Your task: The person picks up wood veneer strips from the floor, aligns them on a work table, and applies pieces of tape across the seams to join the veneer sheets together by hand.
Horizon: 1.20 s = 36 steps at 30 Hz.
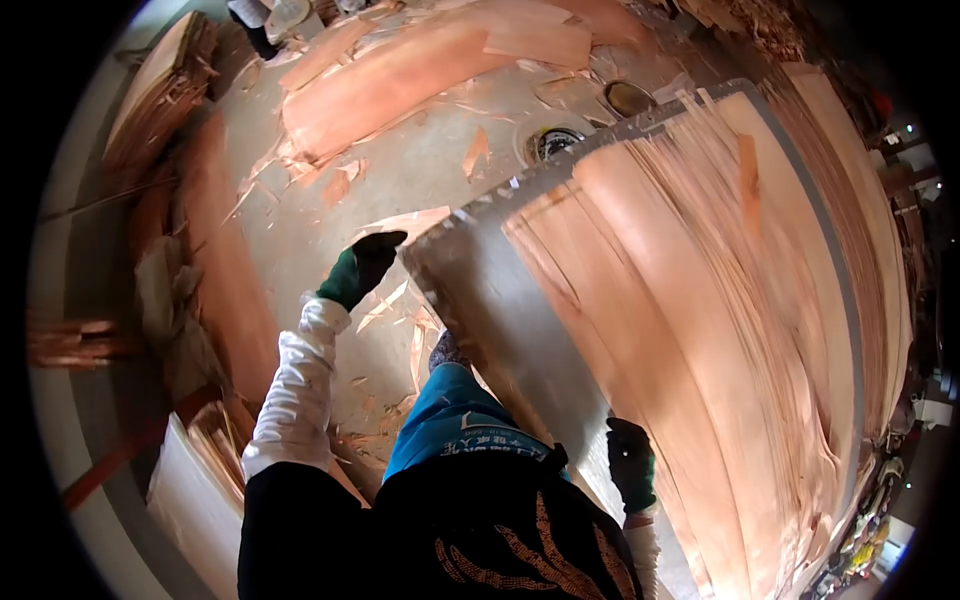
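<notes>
My left hand [364,268], in a dark green and black glove, is out over the floor just left of the corner of a grey-topped table [510,290]. Its fingers are pressed together, and a thin strip of veneer [425,220] shows right beside them. My right hand [631,466], gloved the same way, is at the table's near edge beside the stacked veneer sheets [660,290]; its fingers are too dark to make out. The wavy wooden sheets lie overlapping across the tabletop.
Large veneer sheets [390,90] and scraps [477,152] lie on the floor [410,150]. A round container [555,142] stands beyond the table. More veneer is stacked at the upper left [160,90]. A white board [195,490] leans at the lower left. Another person's leg [256,30] shows at the top.
</notes>
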### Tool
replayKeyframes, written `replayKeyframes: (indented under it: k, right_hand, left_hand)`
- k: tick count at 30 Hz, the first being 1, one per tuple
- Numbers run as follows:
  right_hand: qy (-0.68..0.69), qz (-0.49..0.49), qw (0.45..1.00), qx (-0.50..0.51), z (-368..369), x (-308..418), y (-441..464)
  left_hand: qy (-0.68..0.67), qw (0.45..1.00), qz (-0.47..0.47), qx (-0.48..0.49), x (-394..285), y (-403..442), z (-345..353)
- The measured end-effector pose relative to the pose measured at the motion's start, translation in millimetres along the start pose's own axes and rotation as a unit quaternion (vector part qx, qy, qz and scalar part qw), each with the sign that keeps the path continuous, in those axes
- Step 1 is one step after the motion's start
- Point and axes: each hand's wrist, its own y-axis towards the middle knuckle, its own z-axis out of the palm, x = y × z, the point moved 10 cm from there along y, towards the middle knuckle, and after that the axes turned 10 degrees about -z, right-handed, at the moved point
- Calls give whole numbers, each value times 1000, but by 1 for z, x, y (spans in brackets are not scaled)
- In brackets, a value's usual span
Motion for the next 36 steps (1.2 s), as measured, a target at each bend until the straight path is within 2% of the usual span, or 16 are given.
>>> replayKeyframes:
  k: [2, 3, 4, 6, 8, 9, 10, 14, 18, 21, 24, 26, 30, 32, 35, 36]
  right_hand:
    - [-28, 35, 998, 51, 32, 33, 37]
    - [-39, 48, 995, 80, 49, 46, 52]
    - [-16, 42, 997, 68, 64, 67, 71]
    - [65, 62, 994, 58, 90, 89, 102]
    - [34, 68, 994, 83, 105, 101, 128]
    - [25, 63, 995, 72, 105, 108, 139]
    - [15, 59, 996, 59, 104, 113, 150]
    - [-54, 79, 995, 41, 87, 125, 176]
    - [-51, 116, 992, 14, 81, 126, 193]
    - [-38, 173, 983, -52, 60, 118, 221]
    - [-33, 196, 964, -176, 10, 108, 270]
    - [-120, 97, 968, -198, -23, 107, 317]
    - [-203, 28, 950, -234, -71, 87, 426]
    - [-257, -21, 948, -185, -75, 71, 484]
    - [-317, -108, 938, -85, -61, 58, 573]
    - [-332, -112, 935, -60, -58, 54, 607]
  left_hand:
    - [-88, 996, -8, 29, 22, 60, 0]
    - [-399, 903, -130, 97, 56, 87, 15]
    - [-467, 864, -152, 115, 73, 115, 27]
    - [-674, 689, -163, 208, 78, 170, 59]
    - [-442, 871, -127, 175, 84, 219, 80]
    - [-314, 930, -113, 152, 79, 242, 88]
    - [-264, 948, -89, 154, 70, 261, 96]
    - [-220, 965, -123, 77, 91, 346, 143]
    - [-138, 987, -81, 30, 9, 414, 139]
    - [-105, 992, -67, -1, -22, 476, 153]
    - [-109, 993, -43, -10, -40, 534, 179]
    - [-150, 988, -40, 7, -48, 571, 199]
    - [-186, 978, -86, 21, -58, 645, 229]
    - [-243, 961, -123, 41, -37, 684, 250]
    - [-307, 950, 47, 27, 22, 749, 287]
    - [-241, 967, 75, 23, 13, 746, 283]
